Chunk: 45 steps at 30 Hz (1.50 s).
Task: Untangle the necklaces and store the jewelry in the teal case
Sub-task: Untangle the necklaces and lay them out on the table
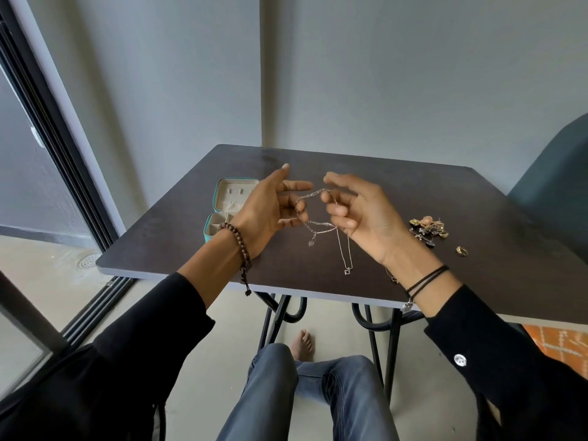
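Tangled silver necklaces hang stretched between my two hands above the dark table. My left hand has the chain loop hooked over its bent middle fingers, thumb and index finger spread. Opposite it, my right hand pinches the chain with curled fingers. Two pendants dangle down toward the table top, one small charm and one on a longer thin chain. The teal case lies open at the table's left, partly hidden behind my left hand.
A heap of mixed jewelry and a single gold ring lie at the table's right. A small piece rests by my right wrist. A dark chair stands at the right, and a sliding glass door is at the left.
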Each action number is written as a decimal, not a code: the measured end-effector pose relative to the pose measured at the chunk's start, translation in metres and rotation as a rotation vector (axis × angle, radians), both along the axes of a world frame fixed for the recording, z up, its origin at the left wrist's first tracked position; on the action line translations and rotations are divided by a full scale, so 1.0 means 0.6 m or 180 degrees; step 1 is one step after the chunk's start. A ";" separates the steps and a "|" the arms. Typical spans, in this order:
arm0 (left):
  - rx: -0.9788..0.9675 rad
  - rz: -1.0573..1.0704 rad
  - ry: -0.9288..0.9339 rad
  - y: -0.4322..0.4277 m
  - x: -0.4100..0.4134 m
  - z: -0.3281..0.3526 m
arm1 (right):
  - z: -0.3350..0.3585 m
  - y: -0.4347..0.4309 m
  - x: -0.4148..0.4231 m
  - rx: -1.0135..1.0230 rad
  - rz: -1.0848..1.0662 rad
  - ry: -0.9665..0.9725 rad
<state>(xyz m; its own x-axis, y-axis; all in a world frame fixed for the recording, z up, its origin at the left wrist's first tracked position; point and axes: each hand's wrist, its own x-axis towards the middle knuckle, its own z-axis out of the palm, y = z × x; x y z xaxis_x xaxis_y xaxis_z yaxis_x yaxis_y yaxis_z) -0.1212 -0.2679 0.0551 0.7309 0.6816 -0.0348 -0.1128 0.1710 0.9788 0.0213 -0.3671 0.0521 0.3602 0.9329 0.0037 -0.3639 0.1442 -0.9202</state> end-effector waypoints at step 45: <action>0.1187 -0.0666 0.0635 -0.014 0.009 -0.022 | -0.007 -0.014 0.003 0.0202 -0.0112 0.0348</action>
